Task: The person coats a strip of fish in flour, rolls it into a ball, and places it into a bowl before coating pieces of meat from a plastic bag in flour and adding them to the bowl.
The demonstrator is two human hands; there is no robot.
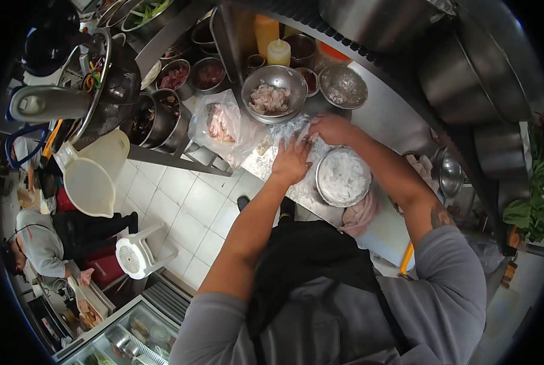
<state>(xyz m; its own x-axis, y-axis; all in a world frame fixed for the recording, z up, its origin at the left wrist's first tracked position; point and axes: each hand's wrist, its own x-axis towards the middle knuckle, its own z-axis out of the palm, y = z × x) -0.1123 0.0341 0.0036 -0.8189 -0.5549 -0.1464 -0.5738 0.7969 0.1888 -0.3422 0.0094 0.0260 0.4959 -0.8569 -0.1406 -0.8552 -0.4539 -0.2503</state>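
My left hand [292, 161] lies palm down with its fingers spread on the floured steel counter [263, 165]. Beside it, my right hand [331, 129] is bent at a clear plastic sheet or bag [290, 128]; its fingertips look pressed together, and what they grip is too small to make out. Just behind the hands sits a steel bowl [273, 91] of pale meat strips. An open plastic bag [220, 125] with pinkish meat is left of it. Near my right forearm is a round bowl [343, 176] full of white flour.
A smaller floured bowl [343, 87] and squeeze bottles [278, 53] stand at the back. A pinkish cloth [361, 214] and a yellow-handled tool [407, 258] lie near my body. A co-worker [40, 240] is at the far left, near a white stool [139, 250].
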